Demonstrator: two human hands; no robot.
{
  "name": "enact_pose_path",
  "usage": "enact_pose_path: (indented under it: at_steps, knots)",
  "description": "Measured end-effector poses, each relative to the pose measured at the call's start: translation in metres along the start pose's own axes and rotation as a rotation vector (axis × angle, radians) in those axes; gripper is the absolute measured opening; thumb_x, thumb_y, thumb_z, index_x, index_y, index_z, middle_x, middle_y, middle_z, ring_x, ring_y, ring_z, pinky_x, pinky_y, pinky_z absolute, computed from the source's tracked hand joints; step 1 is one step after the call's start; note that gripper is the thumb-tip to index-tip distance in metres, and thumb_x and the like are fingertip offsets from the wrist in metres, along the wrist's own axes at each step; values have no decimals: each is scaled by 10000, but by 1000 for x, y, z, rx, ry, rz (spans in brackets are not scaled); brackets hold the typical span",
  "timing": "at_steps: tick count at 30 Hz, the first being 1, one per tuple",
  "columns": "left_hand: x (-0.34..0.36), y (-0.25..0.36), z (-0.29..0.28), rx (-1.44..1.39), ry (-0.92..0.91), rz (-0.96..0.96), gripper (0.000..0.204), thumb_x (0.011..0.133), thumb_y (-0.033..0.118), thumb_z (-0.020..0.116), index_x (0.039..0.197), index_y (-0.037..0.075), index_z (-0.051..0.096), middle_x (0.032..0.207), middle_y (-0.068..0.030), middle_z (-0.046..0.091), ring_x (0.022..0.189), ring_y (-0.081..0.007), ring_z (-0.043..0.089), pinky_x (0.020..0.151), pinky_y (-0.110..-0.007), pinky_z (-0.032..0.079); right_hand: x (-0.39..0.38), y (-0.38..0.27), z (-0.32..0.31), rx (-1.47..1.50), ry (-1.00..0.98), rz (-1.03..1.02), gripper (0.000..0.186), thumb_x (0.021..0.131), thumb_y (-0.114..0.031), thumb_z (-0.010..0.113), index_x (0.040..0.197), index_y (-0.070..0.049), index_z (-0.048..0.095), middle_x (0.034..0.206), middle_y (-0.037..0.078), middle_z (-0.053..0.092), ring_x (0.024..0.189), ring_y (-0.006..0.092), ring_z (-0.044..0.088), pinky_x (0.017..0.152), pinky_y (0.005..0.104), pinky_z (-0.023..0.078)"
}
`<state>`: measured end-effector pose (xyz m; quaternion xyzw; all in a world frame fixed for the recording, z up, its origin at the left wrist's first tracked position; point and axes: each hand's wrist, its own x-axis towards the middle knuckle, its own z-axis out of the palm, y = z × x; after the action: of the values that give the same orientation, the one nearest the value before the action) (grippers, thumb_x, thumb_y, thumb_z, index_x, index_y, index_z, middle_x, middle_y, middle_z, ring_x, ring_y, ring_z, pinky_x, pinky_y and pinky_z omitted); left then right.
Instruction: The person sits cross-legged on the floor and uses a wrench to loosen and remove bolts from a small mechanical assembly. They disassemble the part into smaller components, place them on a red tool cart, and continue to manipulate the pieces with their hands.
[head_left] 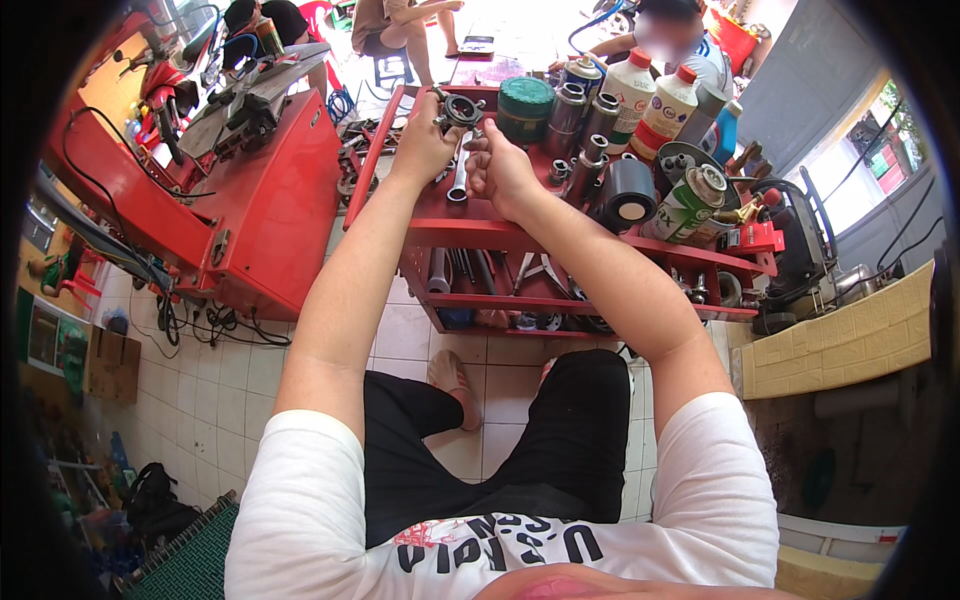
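Note:
My left hand [424, 150] is closed round a round dark metal part [461, 110] with a ring-shaped face and short arms sticking out, held above the near left of a red tool cart [478, 238]. Just to its right, my right hand [505, 172] has loosely bent fingers set apart, and I see nothing in them. Its index finger comes close to the part's lower right edge; whether it touches cannot be made out. Between my hands, a shiny wrench [458, 180] lies on the cart top. A green tub [525, 108] stands just beyond my right hand.
Sockets [588, 168], spray cans, white bottles with red caps [668, 112] and a green-white can [688, 205] crowd the cart's right side. Tools lie on its lower shelf. A red machine [270, 205] stands at left, with cables on the tiled floor. Other people sit beyond the cart.

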<state>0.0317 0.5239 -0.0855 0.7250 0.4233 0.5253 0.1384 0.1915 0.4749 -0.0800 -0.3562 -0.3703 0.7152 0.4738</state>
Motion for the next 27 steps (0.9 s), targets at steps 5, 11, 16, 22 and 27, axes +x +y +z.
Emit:
enact_pose_path:
  at_steps: [5, 11, 16, 22, 27]
  knots:
    - [1, -2, 4, -35, -5, -2, 373, 864, 89, 694, 1157, 52, 466, 976, -198, 705, 996, -419, 685, 808, -480, 519, 9, 9, -4, -34, 2, -192, 350, 1055, -399, 527, 1126, -56, 544, 727, 30, 580, 437, 104, 471, 445, 308, 493]
    - [-1, 0, 0, 28, 1, 13, 367, 863, 75, 692, 1148, 45, 464, 1006, -196, 703, 1009, -415, 682, 812, -476, 522, -6, -2, 8, -42, 106, -109, 330, 1046, -366, 562, 1082, -38, 566, 768, 34, 593, 442, 94, 474, 433, 287, 481]
    - [1, 4, 0, -22, 4, 5, 361, 863, 61, 691, 1146, 43, 467, 1015, -188, 709, 1013, -402, 689, 817, -467, 524, 6, 7, 1, -145, 64, -272, 391, 1045, -415, 549, 1069, -25, 572, 781, 52, 614, 432, 96, 468, 416, 279, 456]
    - [-2, 12, -4, 24, -8, 5, 367, 870, 77, 699, 1153, 42, 468, 1018, -185, 713, 1020, -392, 694, 822, -457, 526, -7, -2, 5, 12, 81, -99, 382, 1046, -388, 560, 1058, -7, 563, 793, 54, 620, 445, 91, 475, 413, 280, 452]
    - [-1, 14, -2, 26, 3, -16, 379, 868, 93, 710, 1158, 50, 470, 1031, -190, 713, 1024, -394, 691, 828, -456, 524, 8, 12, 4, -176, 101, -315, 424, 1049, -439, 527, 1031, -17, 564, 751, 49, 605, 422, 102, 463, 412, 280, 457]
